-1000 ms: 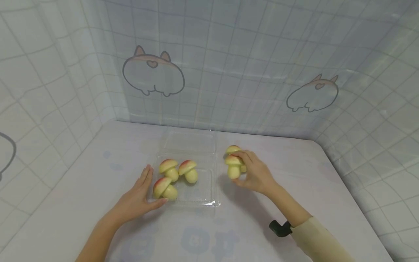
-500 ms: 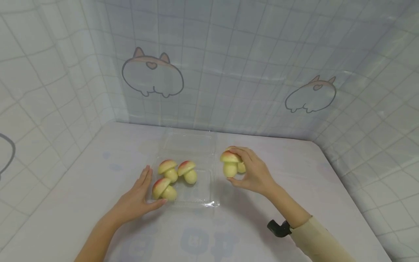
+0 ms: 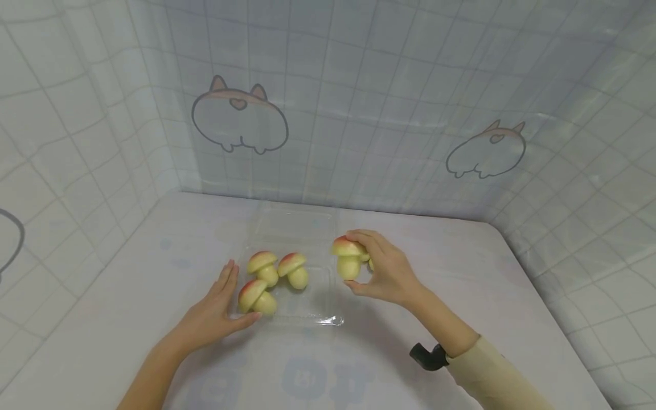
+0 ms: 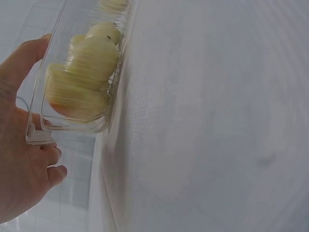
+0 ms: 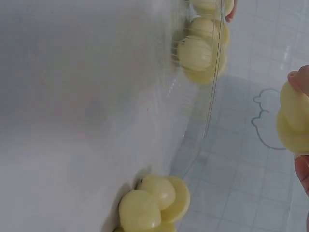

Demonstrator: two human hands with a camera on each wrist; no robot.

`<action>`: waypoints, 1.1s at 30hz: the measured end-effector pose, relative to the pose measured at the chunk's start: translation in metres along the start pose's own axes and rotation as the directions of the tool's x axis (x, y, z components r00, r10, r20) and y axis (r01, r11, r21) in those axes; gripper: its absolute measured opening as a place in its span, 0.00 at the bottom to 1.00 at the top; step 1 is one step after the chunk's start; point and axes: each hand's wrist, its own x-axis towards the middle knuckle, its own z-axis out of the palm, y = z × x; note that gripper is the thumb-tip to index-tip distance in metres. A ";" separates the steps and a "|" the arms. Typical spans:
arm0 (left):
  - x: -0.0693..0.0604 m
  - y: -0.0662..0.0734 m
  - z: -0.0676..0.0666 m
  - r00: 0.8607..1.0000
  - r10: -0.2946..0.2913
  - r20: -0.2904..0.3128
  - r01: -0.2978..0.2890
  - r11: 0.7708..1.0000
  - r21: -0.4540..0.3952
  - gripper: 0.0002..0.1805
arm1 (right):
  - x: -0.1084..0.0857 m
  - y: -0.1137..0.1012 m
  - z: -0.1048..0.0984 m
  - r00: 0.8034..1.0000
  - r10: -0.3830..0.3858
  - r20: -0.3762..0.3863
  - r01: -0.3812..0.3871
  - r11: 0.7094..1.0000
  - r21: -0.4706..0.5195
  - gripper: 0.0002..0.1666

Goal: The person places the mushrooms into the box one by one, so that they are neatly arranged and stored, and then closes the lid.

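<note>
My right hand point(image 3: 386, 270) pinches a yellow toy mushroom point(image 3: 348, 266) with a red-tinted cap, fingers on the cap and thumb at the stem. In the right wrist view this mushroom point(image 5: 293, 118) is held above the table, just off the right side of a clear plastic box point(image 3: 320, 320). Three like mushrooms point(image 3: 263, 269) lie tilted in the left part of the box. My left hand point(image 3: 212, 313) rests against the box's front left corner, fingers straight along its left side, thumb over the front rim point(image 4: 38, 92).
More mushrooms point(image 5: 145, 208) lie on the table, mostly hidden behind my right hand in the head view. The box's clear lid point(image 3: 294, 225) lies folded back toward the rear wall. A dark, bent object point(image 3: 429, 357) sticks out by my right sleeve point(image 3: 492, 370).
My right hand has moved left toward the box with the mushroom, away from the mushrooms on the table. The left hand has stayed in place.
</note>
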 end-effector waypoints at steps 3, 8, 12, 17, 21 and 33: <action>0.000 0.000 0.000 1.000 0.000 -0.001 0.000 1.000 0.003 0.63 | 0.005 -0.004 0.003 1.000 -0.013 0.006 0.013 1.000 -0.007 0.52; 0.000 0.001 0.001 1.000 0.002 -0.004 -0.002 1.000 0.006 0.62 | 0.013 -0.013 0.008 0.997 -0.045 0.059 0.046 0.999 -0.005 0.51; 0.000 0.000 0.001 1.000 0.002 -0.005 -0.002 1.000 0.013 0.62 | 0.018 -0.019 0.013 0.993 -0.079 0.090 0.079 0.997 -0.004 0.50; 0.000 -0.001 0.001 1.000 -0.005 -0.004 0.005 1.000 0.017 0.62 | 0.021 -0.024 0.020 0.988 -0.109 0.110 0.110 0.994 -0.004 0.50; 0.000 -0.001 0.002 1.000 -0.006 -0.003 0.006 1.000 0.018 0.62 | 0.024 -0.028 0.024 0.983 -0.144 0.111 0.143 0.990 0.022 0.49; 0.001 -0.003 0.002 1.000 -0.006 -0.009 0.006 1.000 0.021 0.63 | 0.029 -0.034 0.038 0.953 -0.241 0.185 0.225 0.969 0.101 0.47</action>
